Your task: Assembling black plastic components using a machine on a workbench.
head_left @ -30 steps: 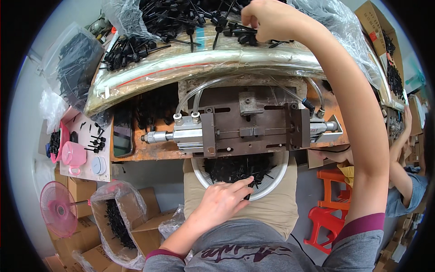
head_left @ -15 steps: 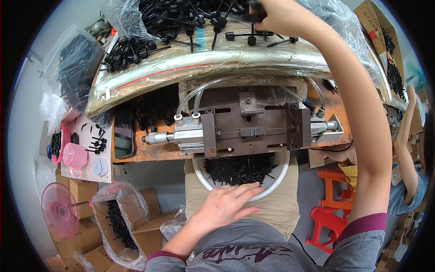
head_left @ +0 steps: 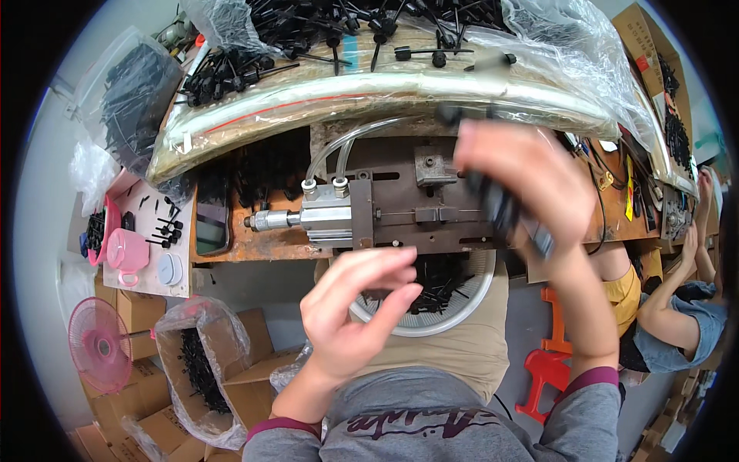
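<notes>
My left hand (head_left: 346, 312) hovers over the left rim of a white basket (head_left: 483, 299) on my lap; its thumb and fingers are apart and hold nothing. Black stemmed plastic parts (head_left: 437, 286) fill the basket. Motion smears my right hand (head_left: 531, 173), which is closed around several black plastic parts (head_left: 499, 206) in front of the machine's right end. Mounted on the bench, the machine has a dark metal plate (head_left: 404, 236), a silver cylinder (head_left: 327, 223) with clear hoses at its left and a small metal block (head_left: 433, 214) at its middle. My right hand hides its right cylinder.
Beyond the machine, a plastic-wrapped padded ledge (head_left: 385, 96) bears a heap of black parts (head_left: 308, 27). A phone (head_left: 213, 219) and pink cup (head_left: 128, 251) are at the left, above a pink fan (head_left: 100, 343). Red stools (head_left: 545, 377) and another person (head_left: 677, 323) are at the right.
My right hand has come back from the heap toward me, carrying black parts to the machine. My left hand has lifted from the basket's near rim and moved slightly left and up.
</notes>
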{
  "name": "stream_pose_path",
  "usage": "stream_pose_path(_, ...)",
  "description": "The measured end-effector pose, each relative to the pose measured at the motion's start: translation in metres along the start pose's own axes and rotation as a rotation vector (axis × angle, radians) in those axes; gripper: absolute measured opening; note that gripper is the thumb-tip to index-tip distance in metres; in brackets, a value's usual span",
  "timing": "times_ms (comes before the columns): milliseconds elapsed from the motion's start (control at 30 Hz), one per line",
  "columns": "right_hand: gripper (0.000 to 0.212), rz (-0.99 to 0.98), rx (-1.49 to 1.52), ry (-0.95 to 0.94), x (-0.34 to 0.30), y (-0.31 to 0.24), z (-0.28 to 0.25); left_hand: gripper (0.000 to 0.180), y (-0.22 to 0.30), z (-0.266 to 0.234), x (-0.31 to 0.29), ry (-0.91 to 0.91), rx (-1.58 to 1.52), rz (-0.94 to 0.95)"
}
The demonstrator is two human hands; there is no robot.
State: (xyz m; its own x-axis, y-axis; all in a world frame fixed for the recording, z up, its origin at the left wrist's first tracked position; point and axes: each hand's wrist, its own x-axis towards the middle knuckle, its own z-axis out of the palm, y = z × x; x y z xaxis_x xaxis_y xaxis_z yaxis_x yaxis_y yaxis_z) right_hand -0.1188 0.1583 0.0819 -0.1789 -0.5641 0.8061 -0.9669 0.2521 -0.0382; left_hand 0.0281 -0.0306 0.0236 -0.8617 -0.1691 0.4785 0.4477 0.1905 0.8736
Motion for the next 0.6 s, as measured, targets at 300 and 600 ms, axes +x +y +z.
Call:
stream_pose_path(300,0.032,0.086,0.062,-0.071,-0.064,-0.068,0.017,0.039,-0.005,0.013,-0.008,-0.144,0.059,0.025)
stream_pose_path(600,0.035,0.192,0.003,-0.064,-0.084,-0.072,0.021,0.039,0.001,0.02,-0.007,-0.224,0.211,-0.033)
